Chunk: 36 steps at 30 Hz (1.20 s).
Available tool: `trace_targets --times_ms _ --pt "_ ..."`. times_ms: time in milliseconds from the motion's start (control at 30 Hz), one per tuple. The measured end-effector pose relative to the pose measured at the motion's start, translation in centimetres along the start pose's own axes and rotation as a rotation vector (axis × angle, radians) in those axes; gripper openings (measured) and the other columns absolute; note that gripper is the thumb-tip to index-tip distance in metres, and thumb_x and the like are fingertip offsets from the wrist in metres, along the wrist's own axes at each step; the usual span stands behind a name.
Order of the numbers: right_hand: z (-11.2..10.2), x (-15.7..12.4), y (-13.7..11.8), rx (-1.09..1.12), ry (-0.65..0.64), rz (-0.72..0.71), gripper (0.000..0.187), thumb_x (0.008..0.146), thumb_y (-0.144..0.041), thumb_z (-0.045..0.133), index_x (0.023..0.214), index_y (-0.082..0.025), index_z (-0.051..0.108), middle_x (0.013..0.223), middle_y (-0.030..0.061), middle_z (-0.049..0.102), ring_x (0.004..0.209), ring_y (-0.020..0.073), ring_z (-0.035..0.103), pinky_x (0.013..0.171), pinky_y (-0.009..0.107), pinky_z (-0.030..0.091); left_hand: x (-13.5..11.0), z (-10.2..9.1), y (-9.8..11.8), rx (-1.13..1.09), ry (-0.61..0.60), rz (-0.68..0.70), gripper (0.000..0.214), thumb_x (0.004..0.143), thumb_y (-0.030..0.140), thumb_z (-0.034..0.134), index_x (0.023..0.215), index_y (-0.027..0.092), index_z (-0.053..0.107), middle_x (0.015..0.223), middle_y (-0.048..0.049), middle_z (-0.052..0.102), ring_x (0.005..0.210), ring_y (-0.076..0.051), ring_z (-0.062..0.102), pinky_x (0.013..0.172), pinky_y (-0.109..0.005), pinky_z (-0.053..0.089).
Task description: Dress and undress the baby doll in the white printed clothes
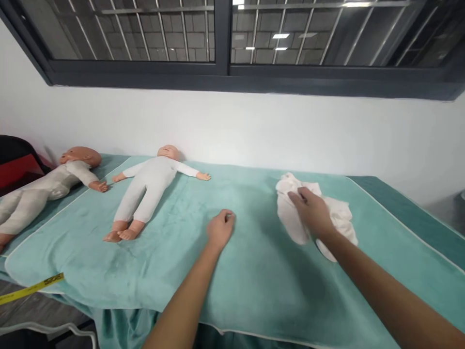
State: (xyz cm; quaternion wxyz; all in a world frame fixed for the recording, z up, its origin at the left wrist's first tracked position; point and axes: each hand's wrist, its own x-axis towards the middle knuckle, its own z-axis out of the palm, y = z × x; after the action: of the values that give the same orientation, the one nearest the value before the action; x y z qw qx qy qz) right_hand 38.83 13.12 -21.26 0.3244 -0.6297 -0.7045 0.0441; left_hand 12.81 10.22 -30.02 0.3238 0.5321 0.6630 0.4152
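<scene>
On the right of the bed, my right hand [311,212] pinches a crumpled white cloth garment [293,218] between thumb and fingers. The garment's folds spread out on both sides of the hand, and its exact shape cannot be made out. My left hand [220,230] rests over the green sheet near the middle, its fingers curled in and nothing visible in them. To its left lies a baby doll [152,179] on its back in a white bodysuit, arms spread and feet toward me.
A second doll [54,186] in white lies at the far left edge. Beside it sits a red and black item [20,167]. The green sheet [247,281] covers the bed, with a wall and barred window [228,75] behind. A yellow strip [32,288] hangs lower left.
</scene>
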Motion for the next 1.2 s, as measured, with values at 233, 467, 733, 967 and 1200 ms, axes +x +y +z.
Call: trace_targets --times_ms 233,467,733,967,1200 --pt "7.3 -5.4 -9.0 0.269 -0.453 -0.730 0.030 0.099 -0.029 0.037 0.109 -0.022 0.065 0.134 0.0065 0.058 0.125 0.0208 0.052 0.107 0.039 0.041 0.9 -1.3 -1.6 -0.900 -0.025 -0.081 0.051 0.087 0.060 0.049 0.101 0.013 0.066 0.088 -0.0064 0.071 0.082 -0.019 0.065 0.074 -0.030 0.051" --pt "6.3 -1.7 -2.7 0.051 -0.155 -0.410 0.034 0.097 -0.028 0.036 0.116 -0.019 0.063 0.134 0.0103 0.057 0.129 0.0234 0.048 0.108 0.041 0.040 1.2 -2.4 -1.9 -1.269 -0.050 -0.247 0.048 0.084 0.059 0.058 0.106 0.017 0.065 0.088 -0.0037 0.071 0.082 -0.018 0.067 0.076 -0.031 0.053" --pt "1.8 -0.4 6.9 -0.398 -0.340 0.052 0.039 0.094 -0.036 0.036 0.106 -0.018 0.068 0.119 0.0108 0.067 0.112 0.0291 0.059 0.092 0.041 0.043 1.3 -2.7 -2.2 -1.355 -0.003 -0.257 0.036 0.075 0.034 0.074 0.106 0.016 0.066 0.087 -0.0022 0.072 0.078 -0.016 0.068 0.077 -0.028 0.053" --pt "2.8 -0.9 0.5 -0.032 -0.340 0.023 0.044 0.093 -0.042 0.045 0.130 -0.021 0.056 0.139 0.0077 0.055 0.127 0.0259 0.052 0.103 0.038 0.043 0.8 -3.0 -1.6 -1.258 -0.003 -0.235 0.046 0.064 0.025 0.080 0.107 0.018 0.064 0.078 0.0010 0.070 0.068 -0.014 0.066 0.066 -0.024 0.052" --pt "6.6 -0.4 -7.9 0.269 -0.497 -0.465 0.046 0.089 -0.029 0.052 0.135 -0.022 0.052 0.143 0.0067 0.051 0.132 0.0242 0.047 0.108 0.040 0.039 -0.8 -5.2 2.3 -0.995 -0.321 -0.111 0.053 0.064 0.024 0.080 0.114 0.017 0.064 0.092 -0.0060 0.071 0.074 -0.017 0.066 0.067 -0.026 0.051"
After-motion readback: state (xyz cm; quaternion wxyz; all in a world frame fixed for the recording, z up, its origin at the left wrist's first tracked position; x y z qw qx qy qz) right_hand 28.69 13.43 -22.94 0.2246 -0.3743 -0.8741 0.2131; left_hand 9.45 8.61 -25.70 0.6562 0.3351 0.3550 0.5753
